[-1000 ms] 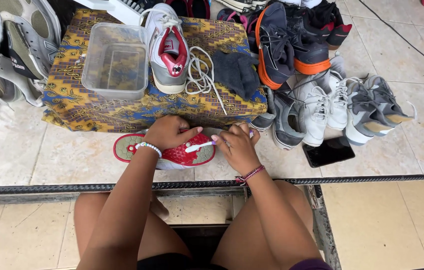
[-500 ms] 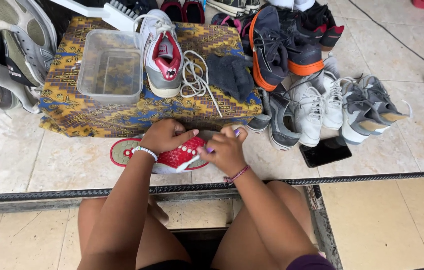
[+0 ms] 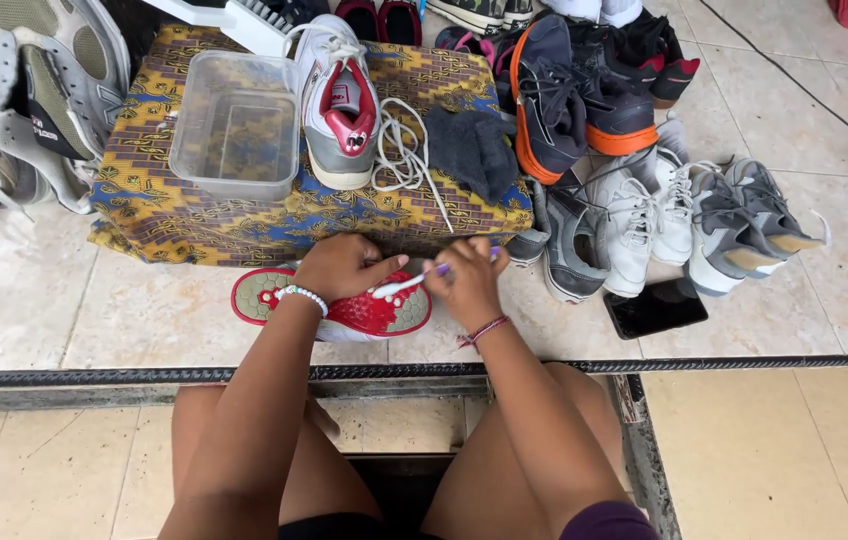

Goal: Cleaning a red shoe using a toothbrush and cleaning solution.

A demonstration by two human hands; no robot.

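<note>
A shoe with a red and white sole [image 3: 364, 315] lies sole-up on the tiled floor in front of me. My left hand [image 3: 344, 265] presses on it from above and holds it. My right hand [image 3: 464, 280] grips a small white and purple brush [image 3: 414, 282] whose head touches the red sole near the heel. A beaded bracelet is on my left wrist and a red string is on my right wrist.
A low box under a yellow and blue patterned cloth [image 3: 194, 215] carries a clear plastic tub [image 3: 234, 125], a grey and red sneaker [image 3: 339, 105], white laces [image 3: 399, 150] and a dark sock [image 3: 474, 150]. Several sneakers [image 3: 644, 215] and a dark phone [image 3: 656, 308] lie at the right.
The head of the brush has moved left along the red sole. My right hand has shifted slightly with it, while my left hand stays on the shoe.
</note>
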